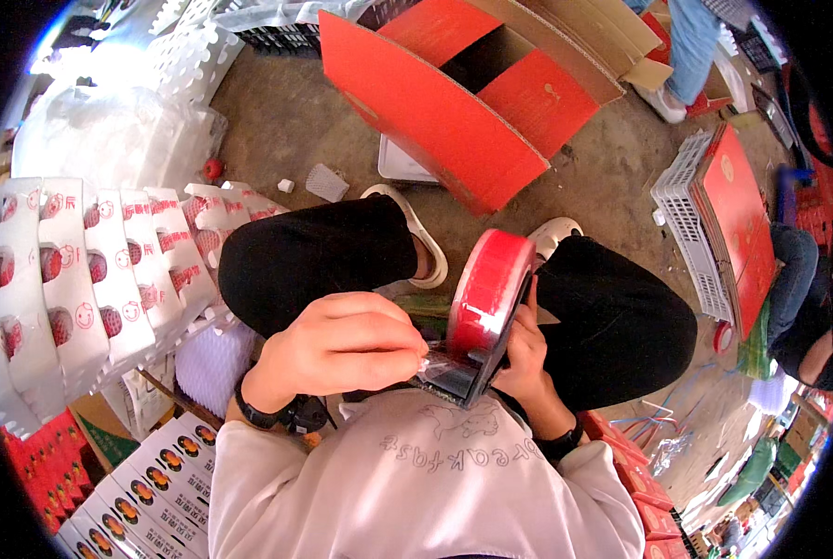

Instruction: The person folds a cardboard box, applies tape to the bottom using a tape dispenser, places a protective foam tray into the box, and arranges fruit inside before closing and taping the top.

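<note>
My right hand (527,353) grips a tape dispenser (483,381) that carries a large roll of red and clear packing tape (485,293). The roll stands on edge between my knees. My left hand (350,342) has its fingers pinched together at the dispenser's front end, seemingly on the tape's free end; its fingertips partly hide what they hold. Beyond my feet, a big red cardboard box (437,105) stands with its flaps raised, partly over a white tray (402,159) on the floor.
Foam-wrapped fruit packs (98,272) are stacked at left, above printed cartons (144,496). Flattened red cartons (738,230) lean on a grey plastic crate (692,223) at right. Red boxes (636,482) stand behind my right elbow. Other people's legs (692,52) show at the upper right and right.
</note>
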Demonstrator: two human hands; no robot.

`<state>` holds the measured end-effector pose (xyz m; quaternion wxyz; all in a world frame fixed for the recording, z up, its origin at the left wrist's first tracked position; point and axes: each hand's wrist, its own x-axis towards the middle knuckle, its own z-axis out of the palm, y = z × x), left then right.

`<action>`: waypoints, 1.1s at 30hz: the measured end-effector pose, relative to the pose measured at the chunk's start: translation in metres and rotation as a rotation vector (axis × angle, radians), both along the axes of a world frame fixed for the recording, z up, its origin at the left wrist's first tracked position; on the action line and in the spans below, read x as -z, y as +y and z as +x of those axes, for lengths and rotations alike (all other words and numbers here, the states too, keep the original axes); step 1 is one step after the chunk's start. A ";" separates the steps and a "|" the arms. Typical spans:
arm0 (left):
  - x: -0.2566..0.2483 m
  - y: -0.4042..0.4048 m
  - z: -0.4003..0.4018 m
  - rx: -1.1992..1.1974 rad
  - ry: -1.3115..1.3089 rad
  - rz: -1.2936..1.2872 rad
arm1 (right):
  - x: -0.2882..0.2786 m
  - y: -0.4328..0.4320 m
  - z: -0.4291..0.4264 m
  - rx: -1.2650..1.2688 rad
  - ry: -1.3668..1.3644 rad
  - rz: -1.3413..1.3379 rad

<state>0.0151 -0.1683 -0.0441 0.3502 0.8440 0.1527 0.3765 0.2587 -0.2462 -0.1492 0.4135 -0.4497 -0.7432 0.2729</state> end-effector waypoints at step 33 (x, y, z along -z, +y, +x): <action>-0.011 0.013 0.022 -0.280 0.456 0.738 | -0.017 -0.010 0.014 -0.205 0.322 -0.442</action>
